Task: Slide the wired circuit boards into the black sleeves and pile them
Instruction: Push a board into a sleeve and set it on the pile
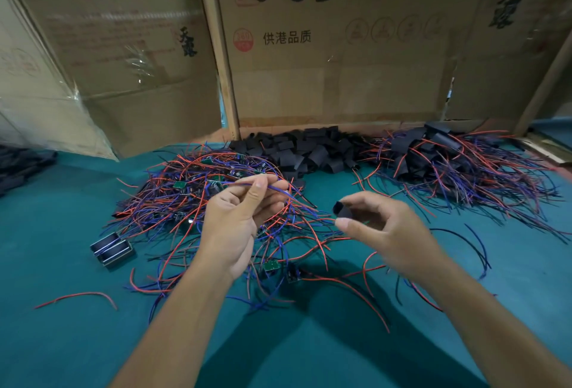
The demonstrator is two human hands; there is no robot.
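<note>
My left hand (238, 217) pinches the red and blue wires (278, 191) of a circuit board between thumb and fingers, above the tangle of unsleeved wired boards (192, 195). My right hand (380, 226) holds a single black sleeve (342, 210) between thumb and forefinger, a short way right of the left hand. The board at the end of the held wires is hidden by my left hand. Empty black sleeves (303, 149) lie heaped at the back centre. Sleeved boards with trailing wires form a pile (458, 165) at the back right.
The work surface is green felt (77, 341). Cardboard box walls (340, 47) stand along the back. A small black and white coil part (113, 250) lies to the left. Two green boards (272, 265) lie near my wrists. A loose red wire (77, 296) lies front left.
</note>
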